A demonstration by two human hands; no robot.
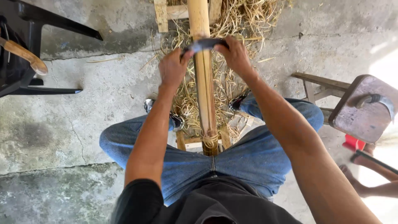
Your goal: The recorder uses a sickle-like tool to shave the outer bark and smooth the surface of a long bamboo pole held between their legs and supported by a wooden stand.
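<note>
- A long pale bamboo pole (204, 79) runs straight away from the seated person, its near end resting between the knees on a small wooden frame (185, 143).
- A dark curved blade (204, 45) lies crosswise over the pole, toward its far part.
- The left hand (173, 68) is closed around the blade's left end; the right hand (234, 54) is closed around its right end, both fists tight.
- Straw-coloured shavings (232, 25) lie heaped on the concrete floor (83, 112) around and beyond the pole.
- The person's legs in blue jeans (257, 157) straddle the pole.
- At right stands a worn wooden stool (360, 116) with a curved knife (379, 99) lying on it; another person's bare feet (365, 174) show near it.
- At far left is a black chair (33, 45) and a wooden handle (25, 54).
</note>
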